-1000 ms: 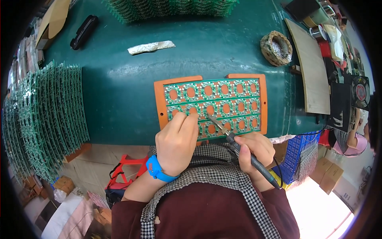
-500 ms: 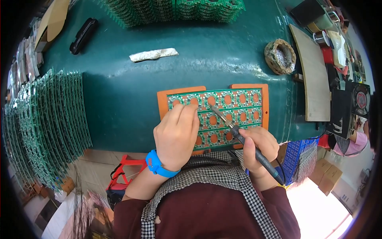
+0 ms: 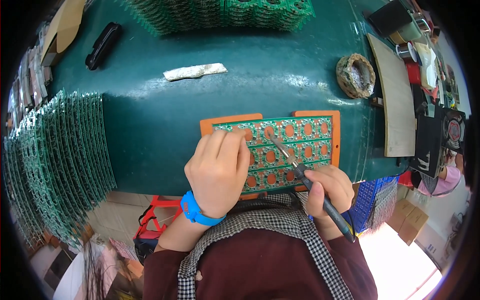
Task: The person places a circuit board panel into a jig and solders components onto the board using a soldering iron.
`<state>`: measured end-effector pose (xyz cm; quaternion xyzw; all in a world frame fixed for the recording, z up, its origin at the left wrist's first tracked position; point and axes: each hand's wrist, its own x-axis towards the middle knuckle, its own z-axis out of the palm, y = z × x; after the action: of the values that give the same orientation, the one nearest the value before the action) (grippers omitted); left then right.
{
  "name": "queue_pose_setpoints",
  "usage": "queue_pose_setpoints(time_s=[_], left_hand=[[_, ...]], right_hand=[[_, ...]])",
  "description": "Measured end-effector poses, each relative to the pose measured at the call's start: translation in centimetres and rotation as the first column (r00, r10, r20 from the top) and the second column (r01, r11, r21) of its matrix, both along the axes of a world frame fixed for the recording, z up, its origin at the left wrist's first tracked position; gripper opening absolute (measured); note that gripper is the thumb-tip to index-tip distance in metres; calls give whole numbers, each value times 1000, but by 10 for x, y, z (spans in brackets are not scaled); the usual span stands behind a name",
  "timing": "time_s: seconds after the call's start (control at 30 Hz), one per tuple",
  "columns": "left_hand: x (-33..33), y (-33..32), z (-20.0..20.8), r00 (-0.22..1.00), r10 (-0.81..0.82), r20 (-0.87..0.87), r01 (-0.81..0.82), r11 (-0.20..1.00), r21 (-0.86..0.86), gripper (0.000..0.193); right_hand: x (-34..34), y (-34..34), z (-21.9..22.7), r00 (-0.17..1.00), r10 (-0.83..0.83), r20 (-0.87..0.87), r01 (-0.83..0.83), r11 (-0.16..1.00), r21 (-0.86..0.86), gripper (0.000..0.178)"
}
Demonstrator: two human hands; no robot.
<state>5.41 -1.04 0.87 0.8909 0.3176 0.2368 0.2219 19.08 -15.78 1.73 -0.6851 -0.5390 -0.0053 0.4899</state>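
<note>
A green circuit board panel [image 3: 309, 141] with rows of round cutouts lies in an orange frame [image 3: 336, 135] at the table's near edge. My right hand [image 3: 332, 189] grips a soldering iron [image 3: 300, 171] like a pen. The iron's tip is at or just over the panel's far row, beside a cutout. Over the panel's left part, my left hand [image 3: 216, 167] has its fingers bent and drawn together, pointing down near the far row. Whatever those fingers pinch, if anything, is hidden behind them. A blue wristband [image 3: 195, 209] circles my left wrist.
Stacked green boards stand at the left [image 3: 60, 160] and at the far edge [image 3: 220, 15]. A whitish strip [image 3: 195, 71] lies beyond the frame. To the right are a rough round pot [image 3: 355, 76], a flat board [image 3: 392, 100] and a solder spool [image 3: 406, 51].
The view has shifted slightly, so the panel and frame appear a little lower and further right. The iron's tip stays by the same far-row cutout, and both hands keep their grips.
</note>
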Motion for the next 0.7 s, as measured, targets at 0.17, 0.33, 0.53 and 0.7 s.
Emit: queue_pose_setpoints(time_s=[0.17,0.33,0.53,0.7], left_hand=[[2,0,-4,997,38,60,-33,995,-91,18],[1,3,-6,997,-15,76,22,995,-93,18],[-13,-2,1,995,-25,99,48,970,-236,16],[-24,-14,-1,992,-80,100,103,962,-253,16]], right_hand=[[-7,14,1,998,58,-39,-61,995,-84,11],[-7,15,-4,999,42,-19,-44,995,-85,11],[-9,0,-2,999,47,11,-47,999,9,10],[-14,-9,1,995,102,3,-102,995,-4,9]])
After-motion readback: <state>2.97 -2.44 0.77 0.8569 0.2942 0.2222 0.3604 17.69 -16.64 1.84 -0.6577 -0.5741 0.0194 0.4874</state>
